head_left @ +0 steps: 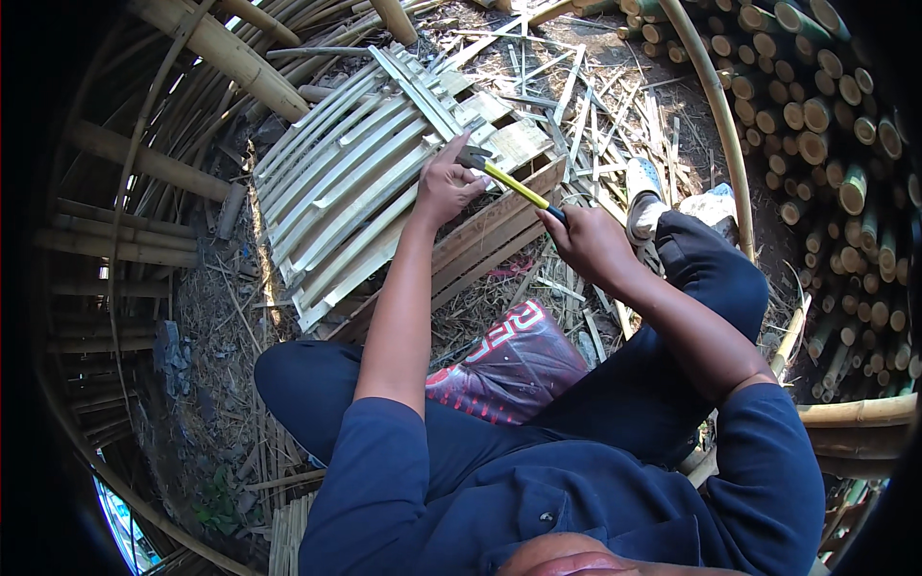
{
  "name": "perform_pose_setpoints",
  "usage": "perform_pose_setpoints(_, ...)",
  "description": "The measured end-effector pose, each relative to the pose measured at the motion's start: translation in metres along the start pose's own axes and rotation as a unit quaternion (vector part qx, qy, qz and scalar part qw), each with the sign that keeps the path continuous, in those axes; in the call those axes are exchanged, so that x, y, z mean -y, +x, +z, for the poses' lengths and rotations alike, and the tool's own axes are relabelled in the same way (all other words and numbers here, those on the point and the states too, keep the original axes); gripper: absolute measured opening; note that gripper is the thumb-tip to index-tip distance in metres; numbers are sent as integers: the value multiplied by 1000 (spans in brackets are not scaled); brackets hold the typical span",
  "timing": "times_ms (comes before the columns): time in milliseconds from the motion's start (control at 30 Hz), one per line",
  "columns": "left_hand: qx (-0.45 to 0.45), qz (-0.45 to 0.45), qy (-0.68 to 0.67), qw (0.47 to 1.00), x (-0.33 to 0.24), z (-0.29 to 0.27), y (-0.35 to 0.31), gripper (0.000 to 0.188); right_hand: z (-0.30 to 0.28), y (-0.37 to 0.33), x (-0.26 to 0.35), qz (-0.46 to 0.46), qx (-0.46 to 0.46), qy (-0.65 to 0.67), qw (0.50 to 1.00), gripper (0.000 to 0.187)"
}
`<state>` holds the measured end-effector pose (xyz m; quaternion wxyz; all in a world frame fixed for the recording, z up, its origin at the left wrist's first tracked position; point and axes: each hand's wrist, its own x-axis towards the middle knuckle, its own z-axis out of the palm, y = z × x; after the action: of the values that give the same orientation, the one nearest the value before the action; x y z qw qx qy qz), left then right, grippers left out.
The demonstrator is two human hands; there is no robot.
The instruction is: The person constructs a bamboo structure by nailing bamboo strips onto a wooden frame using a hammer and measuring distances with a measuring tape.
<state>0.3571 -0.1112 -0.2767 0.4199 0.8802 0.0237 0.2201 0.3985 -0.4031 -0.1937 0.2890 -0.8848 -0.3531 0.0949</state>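
My right hand (586, 238) is closed round the dark grip of a hammer (519, 188) with a yellow handle. Its metal head lies at the fingers of my left hand (445, 192), over the near end of a pale bamboo strip (408, 86). The left fingers are curled together there; the hammer head partly covers them, and what they pinch is too small to make out. That strip rests across a row of split bamboo slats (336, 187), laid side by side on a wooden crate (499, 216).
Cut bamboo poles (816, 120) are stacked at the right, ends facing me. Bamboo offcuts (615, 106) litter the ground beyond the crate. A printed dark red sack (523, 365) lies between my legs. Thick bamboo poles (226, 53) stand at the left.
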Motion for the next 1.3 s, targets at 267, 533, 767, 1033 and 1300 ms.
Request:
perform_pose_setpoints(267,-8,34,52,998,0,1,3,16,1,2,-3,8,37,-21,999,53)
perform_pose_setpoints(533,-2,10,34,999,-4,2,0,7,-3,0,3,32,47,-7,998,55)
perform_pose_setpoints(767,-3,11,15,1000,-5,2,-3,19,4,2,-5,12,-1,13,1000,55)
perform_pose_setpoints(1033,-20,18,11,1000,-9,2,-1,28,1,0,5,24,8,12,1000,56)
perform_pose_setpoints(1300,-24,2,7,1000,0,3,-4,30,-1,-4,10,20,-8,39,999,58)
